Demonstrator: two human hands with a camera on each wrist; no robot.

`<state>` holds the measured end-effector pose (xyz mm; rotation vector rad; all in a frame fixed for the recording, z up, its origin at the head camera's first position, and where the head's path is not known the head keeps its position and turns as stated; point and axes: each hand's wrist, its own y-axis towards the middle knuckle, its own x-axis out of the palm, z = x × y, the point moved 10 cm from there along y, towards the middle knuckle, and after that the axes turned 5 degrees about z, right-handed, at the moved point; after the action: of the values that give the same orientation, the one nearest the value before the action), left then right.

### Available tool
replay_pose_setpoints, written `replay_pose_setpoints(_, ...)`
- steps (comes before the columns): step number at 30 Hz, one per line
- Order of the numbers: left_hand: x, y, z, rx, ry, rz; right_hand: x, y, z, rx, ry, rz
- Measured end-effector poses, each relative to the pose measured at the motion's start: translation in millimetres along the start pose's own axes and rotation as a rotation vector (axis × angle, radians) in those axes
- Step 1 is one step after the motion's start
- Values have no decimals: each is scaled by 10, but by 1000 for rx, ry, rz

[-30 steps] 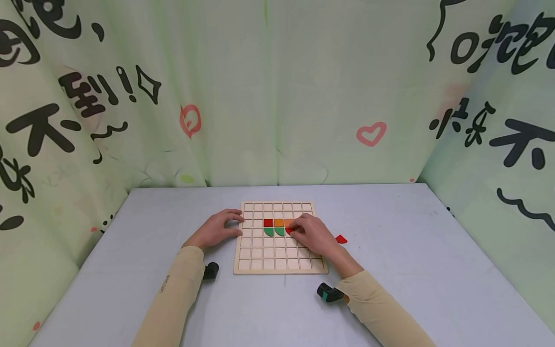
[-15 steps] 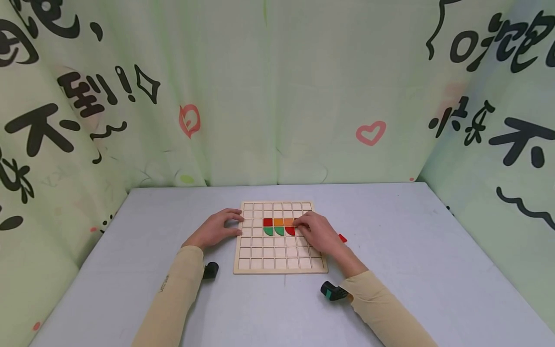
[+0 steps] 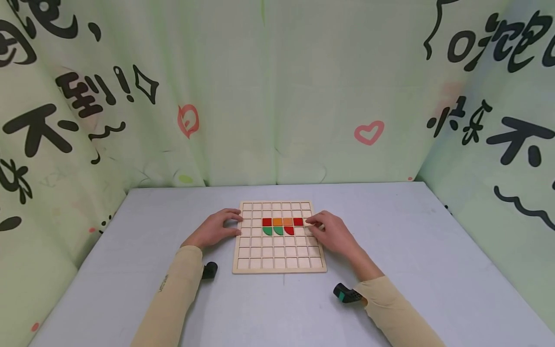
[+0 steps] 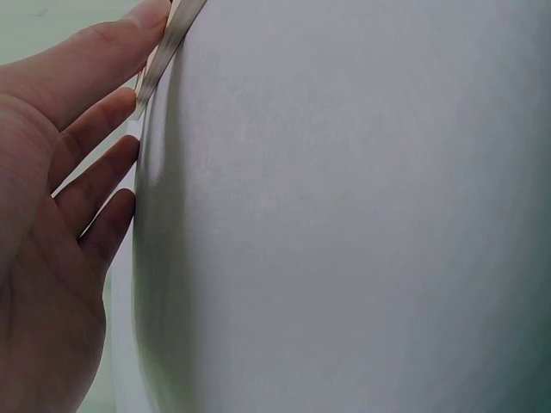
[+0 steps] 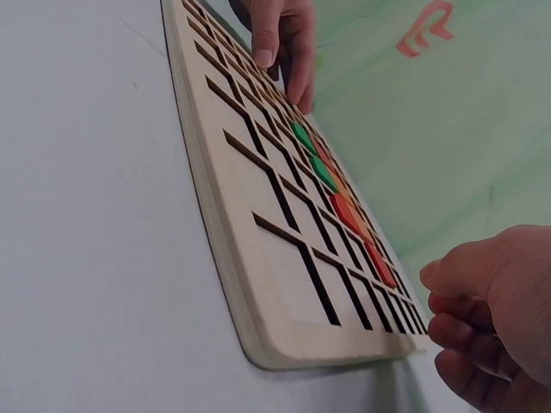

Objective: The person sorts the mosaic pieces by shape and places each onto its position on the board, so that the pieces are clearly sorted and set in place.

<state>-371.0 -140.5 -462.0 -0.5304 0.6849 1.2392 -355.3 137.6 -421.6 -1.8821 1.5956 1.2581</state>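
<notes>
A wooden grid board lies on the table, with coloured tiles in some of its cells. The upper row holds a red square, two orange squares and another red square at its right end. Below them sit two green quarter-circle tiles and one red quarter-circle tile. My left hand rests its thumb and fingertips against the board's left edge. My right hand hovers over the right edge, fingers loosely bent, thumb apart from them, with nothing visible between.
The white table stretches around the board on all sides. Behind and beside it hang pale green curtains with black writing. Each wrist wears a small black camera, such as the right wrist camera.
My right hand has moved right, away from the tiles, uncovering the red square at the upper row's end. A loose red piece right of the board is now out of sight. The left hand stays.
</notes>
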Motion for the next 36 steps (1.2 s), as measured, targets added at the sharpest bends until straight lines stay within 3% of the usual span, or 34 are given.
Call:
replay_pose_setpoints(14,13,6,-27,-3,-5,4,-383,-288,460,55,-14,16)
replay_pose_setpoints(23,13,12,-19,-3,2,8,-359,-441,606,89,-49,-79)
replay_pose_setpoints(32,14,12,-18,0,12,9,-335,-495,457,-60,-32,-67)
replay_pose_setpoints(36,4,5,-8,-8,12,10,-333,-482,454,-58,-33,-61)
